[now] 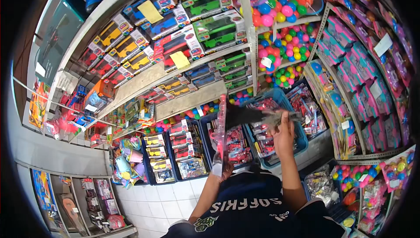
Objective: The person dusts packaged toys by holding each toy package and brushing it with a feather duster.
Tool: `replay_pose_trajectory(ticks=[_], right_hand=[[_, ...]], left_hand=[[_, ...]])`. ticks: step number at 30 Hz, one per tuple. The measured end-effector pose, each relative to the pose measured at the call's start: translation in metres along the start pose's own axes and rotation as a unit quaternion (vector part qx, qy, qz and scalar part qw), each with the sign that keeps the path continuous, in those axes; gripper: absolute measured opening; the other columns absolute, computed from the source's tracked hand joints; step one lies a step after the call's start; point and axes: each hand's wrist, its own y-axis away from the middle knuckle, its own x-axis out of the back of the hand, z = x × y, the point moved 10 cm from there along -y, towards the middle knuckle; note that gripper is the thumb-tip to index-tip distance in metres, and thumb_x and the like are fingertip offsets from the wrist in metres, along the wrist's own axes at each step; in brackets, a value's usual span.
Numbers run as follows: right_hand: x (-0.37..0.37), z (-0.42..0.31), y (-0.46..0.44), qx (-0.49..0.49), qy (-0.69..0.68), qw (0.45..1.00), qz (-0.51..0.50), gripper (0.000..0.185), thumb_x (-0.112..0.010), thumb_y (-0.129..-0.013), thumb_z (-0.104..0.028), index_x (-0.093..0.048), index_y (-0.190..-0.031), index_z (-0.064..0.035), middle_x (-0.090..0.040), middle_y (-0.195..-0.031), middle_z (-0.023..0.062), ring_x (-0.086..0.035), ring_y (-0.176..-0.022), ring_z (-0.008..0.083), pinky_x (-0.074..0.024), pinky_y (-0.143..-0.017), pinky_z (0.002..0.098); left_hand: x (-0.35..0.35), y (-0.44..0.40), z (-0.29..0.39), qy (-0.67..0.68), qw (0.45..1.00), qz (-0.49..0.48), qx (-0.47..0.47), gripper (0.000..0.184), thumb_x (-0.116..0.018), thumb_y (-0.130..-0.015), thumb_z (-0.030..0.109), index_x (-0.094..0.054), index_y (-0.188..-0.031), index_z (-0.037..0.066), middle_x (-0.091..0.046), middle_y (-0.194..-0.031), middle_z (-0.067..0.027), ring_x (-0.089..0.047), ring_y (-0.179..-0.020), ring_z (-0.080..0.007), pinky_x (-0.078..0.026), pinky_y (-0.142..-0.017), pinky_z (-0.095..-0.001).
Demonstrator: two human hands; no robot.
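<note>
At the lower edge of a thin red-and-clear package (222, 128), my left hand (226, 173) is closed; the package stands nearly upright, seen edge-on. My right hand (283, 135) grips a dark, fuzzy duster-like item (247, 116) with a greyish part by the fingers. Its dark end reaches left to the package, and whether the two touch is unclear. Beneath the right hand is a blue basket (301, 147) of red packaged items. A dark blue bin (249, 163) with similar red packages lies under the left hand's package.
Shelves (140, 80) ahead hold boxed toy vehicles (218, 36). Colored balls (286, 45) fill shelves at upper right. More bins (175, 177) stand left of my hands, with pink and teal packages (361, 63) on the right shelving. White floor tiles (164, 209) show below.
</note>
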Motion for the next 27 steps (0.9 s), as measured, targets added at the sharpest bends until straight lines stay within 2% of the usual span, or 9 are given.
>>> replay_pose_trajectory(ticks=[3, 5, 7, 9, 10, 12, 17, 23, 27], right_hand=[[0.0, 0.009, -0.001, -0.003, 0.054, 0.999, 0.0, 0.037, -0.055, -0.099, -0.045, -0.057, -0.106, -0.0081, -0.059, -0.082, 0.0029, -0.054, -0.066, 0.0127, -0.043, -0.056, 0.0277], [-0.005, 0.013, 0.005, 0.0, 0.113, 0.994, -0.001, 0.038, -0.053, -0.1, -0.045, -0.057, -0.105, -0.0073, -0.059, -0.083, 0.0034, -0.054, -0.066, 0.0121, -0.0445, -0.056, 0.0279], [-0.015, 0.015, 0.015, 0.024, 0.129, 0.991, -0.003, 0.039, -0.051, -0.101, -0.045, -0.057, -0.105, -0.0071, -0.058, -0.082, 0.0036, -0.052, -0.066, 0.0115, -0.0443, -0.056, 0.0278], [-0.018, 0.021, 0.021, 0.054, 0.18, 0.982, -0.009, 0.038, -0.052, -0.101, -0.045, -0.057, -0.102, -0.0069, -0.056, -0.079, 0.0037, -0.051, -0.064, 0.0115, -0.0441, -0.057, 0.0279], [-0.02, 0.022, 0.026, 0.057, 0.184, 0.981, -0.011, 0.038, -0.052, -0.101, -0.045, -0.057, -0.102, -0.0069, -0.056, -0.079, 0.0037, -0.051, -0.064, 0.0115, -0.0441, -0.057, 0.0279], [-0.046, 0.014, 0.047, 0.111, 0.369, 0.922, -0.04, 0.036, -0.051, -0.102, -0.042, -0.057, -0.102, -0.0063, -0.054, -0.075, 0.0031, -0.05, -0.061, 0.0104, -0.0432, -0.054, 0.0267], [-0.053, 0.032, 0.068, 0.134, 0.245, 0.96, 0.016, 0.035, -0.049, -0.104, -0.036, -0.059, -0.092, -0.0045, -0.048, -0.063, -0.002, -0.046, -0.053, 0.0062, -0.0371, -0.049, 0.0245], [-0.104, 0.069, 0.112, 0.117, 0.257, 0.947, -0.153, 0.021, -0.048, -0.104, -0.027, -0.054, -0.104, -0.0068, -0.052, -0.079, 0.0007, -0.047, -0.054, 0.0049, -0.0388, -0.05, 0.0215], [-0.1, 0.078, 0.122, 0.167, 0.285, 0.939, -0.096, 0.023, -0.05, -0.103, -0.029, -0.055, -0.105, -0.0057, -0.054, -0.083, 0.0008, -0.047, -0.056, 0.0047, -0.0385, -0.05, 0.022]], left_hand=[[0.011, -0.004, 0.067, -0.155, 0.963, -0.092, -0.202, 0.041, -0.061, -0.092, 0.034, -0.055, -0.121, 0.006, -0.064, -0.116, -0.0134, -0.067, -0.098, -0.0214, -0.057, -0.077, -0.0381], [0.004, 0.009, 0.089, -0.234, 0.927, -0.069, -0.286, 0.041, -0.058, -0.094, 0.034, -0.053, -0.125, 0.006, -0.063, -0.117, -0.013, -0.066, -0.1, -0.0226, -0.056, -0.08, -0.0384], [-0.019, 0.044, 0.116, -0.377, 0.808, -0.006, -0.453, 0.042, -0.052, -0.098, 0.033, -0.049, -0.131, 0.007, -0.061, -0.121, -0.0122, -0.062, -0.106, -0.0249, -0.053, -0.087, -0.0389], [-0.021, 0.058, 0.129, -0.418, 0.786, 0.002, -0.456, 0.044, -0.054, -0.098, 0.036, -0.052, -0.13, 0.007, -0.062, -0.121, -0.0105, -0.063, -0.105, -0.0225, -0.054, -0.084, -0.0383], [-0.025, 0.089, 0.145, -0.601, 0.577, 0.174, -0.525, 0.041, -0.051, -0.1, 0.036, -0.054, -0.129, 0.007, -0.063, -0.117, -0.0099, -0.064, -0.101, -0.0226, -0.055, -0.082, -0.0361], [-0.035, 0.118, 0.136, -0.255, 0.801, 0.07, -0.537, 0.045, -0.05, -0.101, 0.037, -0.053, -0.131, 0.004, -0.064, -0.115, -0.01, -0.064, -0.099, -0.0222, -0.054, -0.081, -0.0356], [-0.027, 0.18, 0.16, -0.343, 0.621, 0.126, -0.693, 0.051, -0.037, -0.106, 0.042, -0.06, -0.116, -0.003, -0.064, -0.105, -0.0084, -0.06, -0.092, -0.0145, -0.049, -0.084, -0.0295], [-0.047, 0.243, 0.139, -0.387, 0.554, 0.139, -0.724, 0.052, -0.036, -0.107, 0.044, -0.059, -0.099, -0.002, -0.06, -0.088, -0.0051, -0.054, -0.082, -0.0123, -0.045, -0.077, -0.0288], [-0.028, 0.266, 0.161, -0.374, 0.542, 0.126, -0.742, 0.053, -0.034, -0.107, 0.044, -0.058, -0.096, -0.002, -0.059, -0.088, -0.0044, -0.053, -0.081, -0.0118, -0.045, -0.075, -0.0282]])
